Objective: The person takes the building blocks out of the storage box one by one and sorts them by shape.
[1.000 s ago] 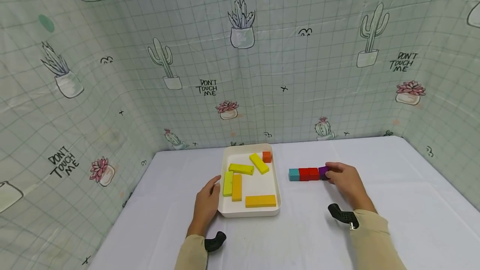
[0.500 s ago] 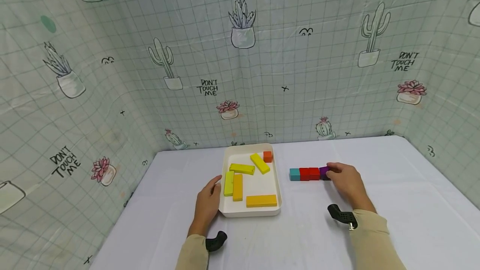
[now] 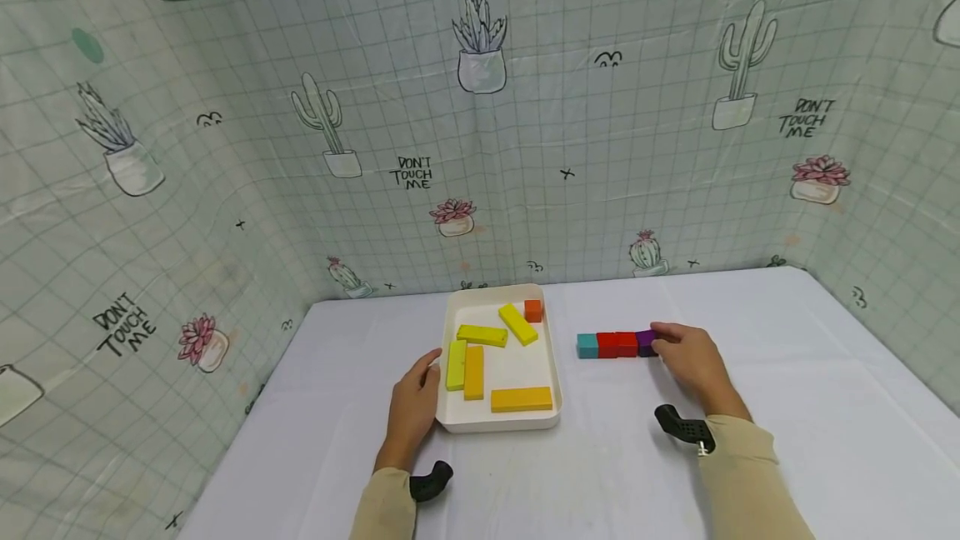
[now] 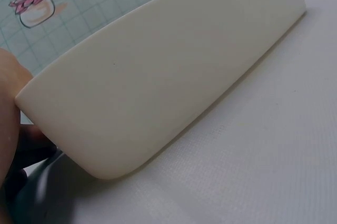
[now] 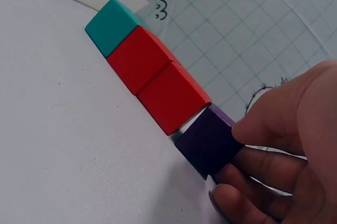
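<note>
In the head view a row on the white table has a teal cube point(image 3: 587, 346), a red cube point(image 3: 607, 346), another red cube point(image 3: 626, 345) and a purple cube point(image 3: 645, 344) at its right end. My right hand point(image 3: 693, 363) pinches the purple cube between thumb and fingers. The right wrist view has a narrow gap between that purple cube point(image 5: 206, 142) and the neighbouring red one. Beside the white tray point(image 3: 517, 365), my left hand point(image 3: 412, 403) rests against the left wall with its fingers extended. The left wrist view is mostly filled by the tray's outer wall point(image 4: 158, 71).
Inside the tray lie a small orange-red cube point(image 3: 532, 311), several yellow and yellow-green bars, and an orange-yellow bar point(image 3: 521, 399) near the front. Fabric printed with cacti point(image 3: 480, 148) hangs behind the table and along both sides.
The purple cube sits slightly straighter in line with the red cubes, the right hand still pinching it. The left hand and the tray have stayed in place.
</note>
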The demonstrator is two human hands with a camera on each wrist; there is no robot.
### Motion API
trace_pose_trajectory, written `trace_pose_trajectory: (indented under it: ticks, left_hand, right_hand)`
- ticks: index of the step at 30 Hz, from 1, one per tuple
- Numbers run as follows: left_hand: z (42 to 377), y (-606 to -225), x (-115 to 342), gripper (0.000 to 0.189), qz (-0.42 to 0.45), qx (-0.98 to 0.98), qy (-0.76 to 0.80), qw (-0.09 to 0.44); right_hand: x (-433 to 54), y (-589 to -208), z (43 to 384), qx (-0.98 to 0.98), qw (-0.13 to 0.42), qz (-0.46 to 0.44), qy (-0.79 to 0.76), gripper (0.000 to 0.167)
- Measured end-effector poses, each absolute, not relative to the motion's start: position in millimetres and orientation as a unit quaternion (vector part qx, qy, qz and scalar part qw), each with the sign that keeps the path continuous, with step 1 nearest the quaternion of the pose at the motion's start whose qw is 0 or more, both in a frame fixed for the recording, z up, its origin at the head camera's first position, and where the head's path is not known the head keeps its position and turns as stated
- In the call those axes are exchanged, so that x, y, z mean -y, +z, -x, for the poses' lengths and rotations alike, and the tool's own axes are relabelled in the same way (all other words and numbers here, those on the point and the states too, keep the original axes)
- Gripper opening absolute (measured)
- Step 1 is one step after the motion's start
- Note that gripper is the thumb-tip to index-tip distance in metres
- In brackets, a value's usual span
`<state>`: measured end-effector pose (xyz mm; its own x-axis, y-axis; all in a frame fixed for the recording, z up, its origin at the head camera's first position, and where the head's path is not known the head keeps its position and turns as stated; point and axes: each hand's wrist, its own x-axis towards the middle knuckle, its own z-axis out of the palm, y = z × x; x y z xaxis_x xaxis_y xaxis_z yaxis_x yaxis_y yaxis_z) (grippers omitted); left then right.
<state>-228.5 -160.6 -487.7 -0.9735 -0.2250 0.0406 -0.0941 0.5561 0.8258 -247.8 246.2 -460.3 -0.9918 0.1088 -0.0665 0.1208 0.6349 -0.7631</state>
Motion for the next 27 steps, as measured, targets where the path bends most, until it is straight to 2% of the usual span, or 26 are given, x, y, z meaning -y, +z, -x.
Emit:
trace_pose_trajectory:
  ticks: [27]
  left_hand:
    - [228.5,-487.3,160.7,0.041,-0.086,0.875,-0.470,0.076]
  right_hand:
    - [-246.4,-461.2,246.2,-0.873,-0.020,-0.096,-0.478,0.048]
